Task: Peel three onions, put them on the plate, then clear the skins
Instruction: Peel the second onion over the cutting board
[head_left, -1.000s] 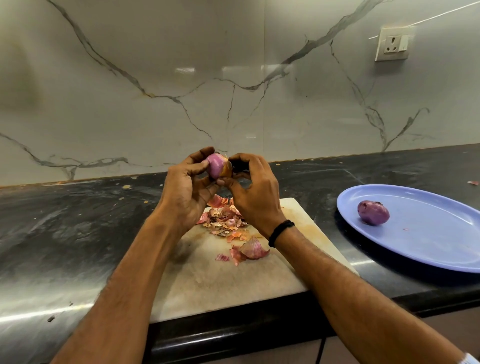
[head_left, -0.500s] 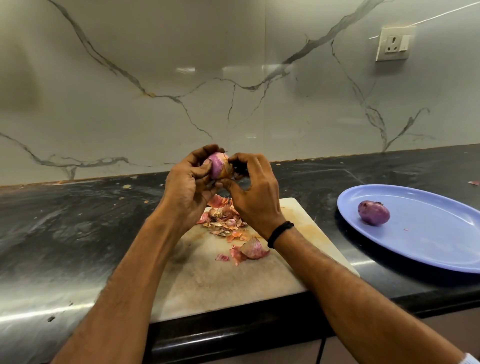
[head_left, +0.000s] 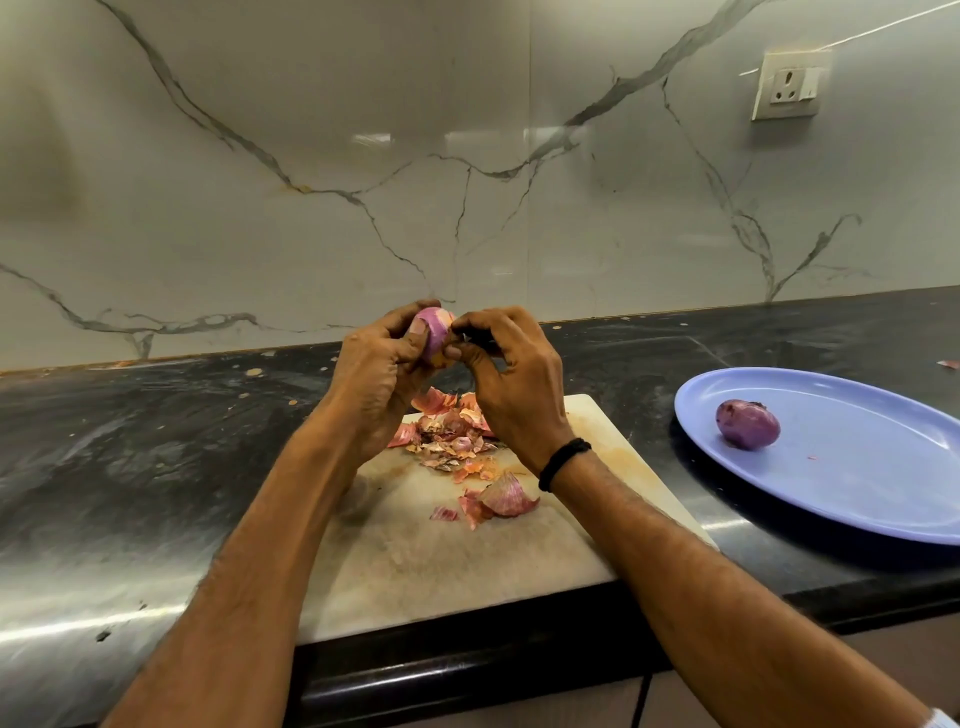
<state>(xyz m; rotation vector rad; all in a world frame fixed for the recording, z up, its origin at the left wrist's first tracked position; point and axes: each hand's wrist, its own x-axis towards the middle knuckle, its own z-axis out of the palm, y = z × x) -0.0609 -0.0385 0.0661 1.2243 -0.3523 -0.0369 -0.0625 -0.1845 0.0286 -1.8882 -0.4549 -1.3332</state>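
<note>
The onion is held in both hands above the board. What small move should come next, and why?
Probably a short peeling pull with the right hand while the left hand steadies the onion: orange skin shows on its lower side, by the right thumb.

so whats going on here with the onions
A person is peeling an onion above a cutting board. The left hand grips the onion while the right hand pinches at its skin. Loose skins lie piled on the board underneath. One peeled onion sits on the blue plate to the right, so the job is partway done.
</note>
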